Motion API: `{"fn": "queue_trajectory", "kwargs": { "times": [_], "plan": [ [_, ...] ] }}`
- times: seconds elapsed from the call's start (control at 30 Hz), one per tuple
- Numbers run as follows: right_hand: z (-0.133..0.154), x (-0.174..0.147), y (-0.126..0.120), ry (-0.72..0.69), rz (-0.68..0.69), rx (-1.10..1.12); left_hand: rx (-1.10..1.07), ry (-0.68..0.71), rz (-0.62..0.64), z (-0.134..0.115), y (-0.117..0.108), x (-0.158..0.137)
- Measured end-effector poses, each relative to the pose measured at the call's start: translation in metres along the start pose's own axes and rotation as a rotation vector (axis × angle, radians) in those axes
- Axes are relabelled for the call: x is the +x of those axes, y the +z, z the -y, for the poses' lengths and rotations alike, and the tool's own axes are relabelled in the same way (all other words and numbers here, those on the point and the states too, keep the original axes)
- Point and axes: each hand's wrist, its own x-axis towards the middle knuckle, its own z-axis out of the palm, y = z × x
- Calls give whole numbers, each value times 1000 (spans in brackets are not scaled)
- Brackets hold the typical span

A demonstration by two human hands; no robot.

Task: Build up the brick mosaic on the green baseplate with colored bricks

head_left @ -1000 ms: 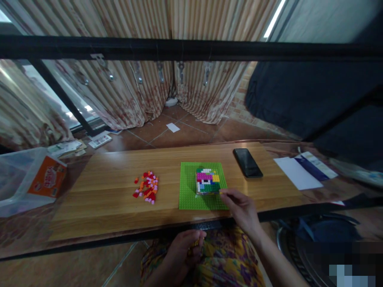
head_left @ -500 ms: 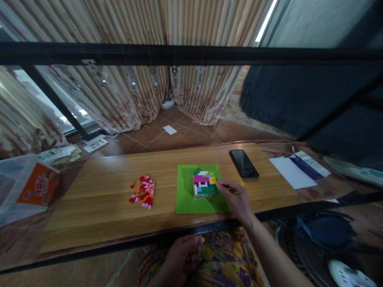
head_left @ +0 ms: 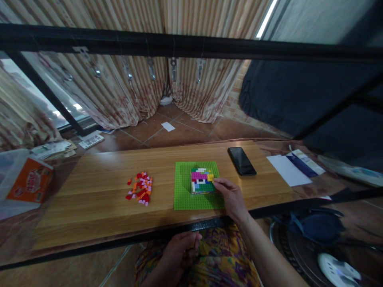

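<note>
On a light green studded baseplate (head_left: 183, 199) stands a low block of toy building bricks (head_left: 201, 186), its top a mix of magenta, white, green, blue and yellow. My right hand (head_left: 231, 195) reaches in from the right. Its thumb and forefinger are pinched at the block's right edge, against the yellow bricks (head_left: 210, 177); whether a small piece sits between the fingertips is hidden. Over my lap, below the table edge, my left hand (head_left: 184, 245) is closed with curled fingers, and what it holds, if anything, does not show.
Left of the baseplate lies a loose pile of red, orange and pink bricks (head_left: 143, 187). A black phone (head_left: 241, 161) rests at the back right of the wooden table (head_left: 89, 199), near white paper (head_left: 284, 169). A clear plastic bin (head_left: 18, 211) stands left. A dark bar (head_left: 179, 43) crosses above.
The whole view has shifted slightly, with the table things a little higher and further left. My right hand stays at the block's right edge; my left hand remains over my lap.
</note>
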Motion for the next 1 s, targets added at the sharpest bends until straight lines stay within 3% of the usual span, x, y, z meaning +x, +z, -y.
{"fn": "queue_trajectory", "kwargs": {
  "times": [0.17, 0.47, 0.7, 1.0],
  "plan": [
    [1, 1, 4, 46, -32, 109, 24, -19, -24, 0, 0, 2],
    [-1, 0, 4, -9, -52, 55, 13, -12, -24, -4, 5, -4],
    [0, 2, 7, 38, -79, 117, 14, -50, -35, -6, 6, -4],
    [0, 8, 6, 78, -79, 117, 17, 12, -54, -5, 11, -8]
  ]
}}
